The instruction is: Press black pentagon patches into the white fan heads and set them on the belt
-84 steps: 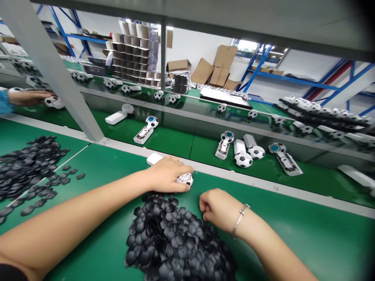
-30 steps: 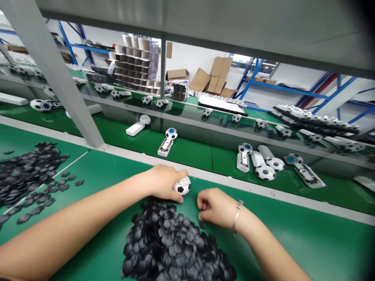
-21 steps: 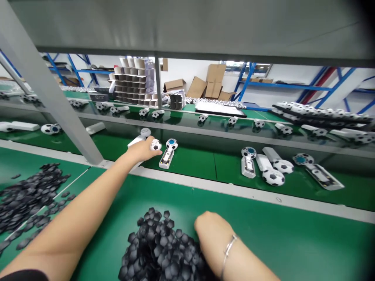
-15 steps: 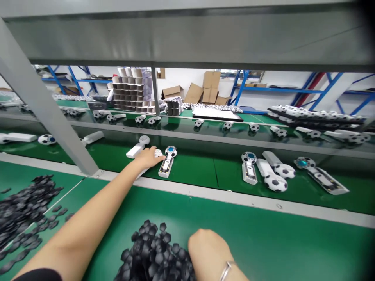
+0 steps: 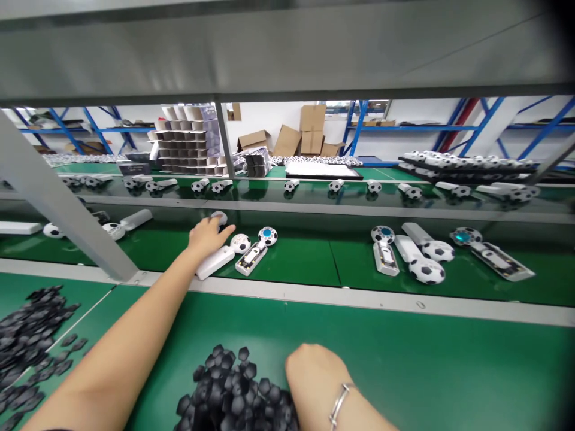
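Observation:
My left hand (image 5: 209, 236) reaches over the green conveyor, thumb and fingers apart, on top of a white soccer-ball-headed device (image 5: 219, 217) that it mostly covers. Just below that hand, another such device (image 5: 218, 262) lies face down with its white back up. Beside it rests an opened device (image 5: 251, 258) with its inside showing and a blue disc in its ball head. My right hand (image 5: 317, 377) is curled in a fist at the bench's front; its fingers are turned away and hidden. Touching or close beside it is a heap of small black pentagon pieces (image 5: 238, 389).
More soccer-ball devices (image 5: 422, 254) lie along the conveyor at right. A grey slanted post (image 5: 67, 203) rises at left, and a wide grey beam (image 5: 287, 54) crosses overhead. Linked black pieces (image 5: 31, 329) are piled at left. Stacked boxes (image 5: 188, 140) stand behind.
My left hand has moved left, off the near white device and onto the one behind it. The near devices have shifted and turned slightly. My right hand stays by the black heap.

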`<move>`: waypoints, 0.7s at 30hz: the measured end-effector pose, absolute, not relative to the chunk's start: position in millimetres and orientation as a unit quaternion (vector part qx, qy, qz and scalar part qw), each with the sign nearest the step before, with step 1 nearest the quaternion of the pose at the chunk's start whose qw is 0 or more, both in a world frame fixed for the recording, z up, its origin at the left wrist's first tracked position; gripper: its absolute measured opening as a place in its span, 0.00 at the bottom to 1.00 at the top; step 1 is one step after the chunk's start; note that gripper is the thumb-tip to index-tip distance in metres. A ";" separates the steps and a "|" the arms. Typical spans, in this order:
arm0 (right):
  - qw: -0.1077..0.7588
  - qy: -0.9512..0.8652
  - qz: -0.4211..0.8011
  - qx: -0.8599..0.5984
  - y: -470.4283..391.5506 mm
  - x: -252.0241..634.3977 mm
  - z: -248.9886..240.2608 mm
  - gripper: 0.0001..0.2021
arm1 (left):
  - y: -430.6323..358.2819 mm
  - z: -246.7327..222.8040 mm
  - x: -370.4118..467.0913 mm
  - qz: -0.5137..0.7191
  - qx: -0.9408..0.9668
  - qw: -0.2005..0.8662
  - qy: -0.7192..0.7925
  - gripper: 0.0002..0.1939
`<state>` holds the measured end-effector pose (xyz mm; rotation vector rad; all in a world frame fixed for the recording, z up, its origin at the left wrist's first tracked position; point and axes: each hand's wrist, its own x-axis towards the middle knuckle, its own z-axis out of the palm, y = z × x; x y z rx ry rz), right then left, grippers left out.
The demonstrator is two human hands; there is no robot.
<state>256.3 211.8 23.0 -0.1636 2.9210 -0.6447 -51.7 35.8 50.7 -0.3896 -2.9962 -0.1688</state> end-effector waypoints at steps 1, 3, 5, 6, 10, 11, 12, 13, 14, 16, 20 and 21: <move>0.087 0.973 -0.209 -0.052 210.8 253.7 24.1 0.13 | 29.6 50.5 -55.6 -0.056 -0.104 0.052 -0.992 0.40; 0.121 0.972 -0.195 -0.044 208.0 247.5 25.7 0.12 | 19.2 48.3 -60.8 -0.060 -0.078 0.035 -0.995 0.37; 0.148 0.972 -0.180 -0.036 206.1 242.2 27.8 0.11 | 12.4 47.6 -61.5 -0.067 -0.075 0.030 -0.994 0.33; 0.158 0.972 -0.173 -0.034 206.0 240.5 29.7 0.09 | 10.1 49.2 -59.9 -0.072 -0.081 0.035 -0.993 0.32; 0.170 0.973 -0.151 -0.036 213.1 241.5 46.4 0.03 | 3.0 74.3 -35.2 -0.105 -0.159 0.031 -0.981 0.33; 0.169 0.974 -0.146 -0.039 216.5 243.2 52.7 0.05 | 1.3 83.5 -23.5 -0.115 -0.202 0.011 -0.972 0.33; 0.164 0.975 -0.143 -0.042 220.2 245.2 59.3 0.07 | -0.2 92.7 -9.5 -0.127 -0.269 -0.025 -0.954 0.34; 0.153 0.977 -0.143 -0.046 224.1 247.1 65.9 0.08 | -1.3 100.9 6.2 -0.131 -0.334 -0.060 -0.931 0.34; 0.136 0.978 -0.150 -0.050 228.2 248.9 72.1 0.10 | -1.7 107.5 23.0 -0.122 -0.385 -0.088 -0.911 0.34; 0.075 0.976 -0.192 -0.067 236.0 251.0 81.9 0.11 | 0.1 114.4 56.4 -0.087 -0.452 -0.133 -0.878 0.35; -0.042 0.952 -0.291 -0.083 249.3 247.1 86.9 0.08 | 17.1 102.4 104.0 -0.033 -0.473 -0.189 -0.860 0.35; -0.055 0.947 -0.306 -0.078 251.8 244.8 85.3 0.08 | 24.1 96.0 110.7 -0.025 -0.472 -0.176 -0.863 0.36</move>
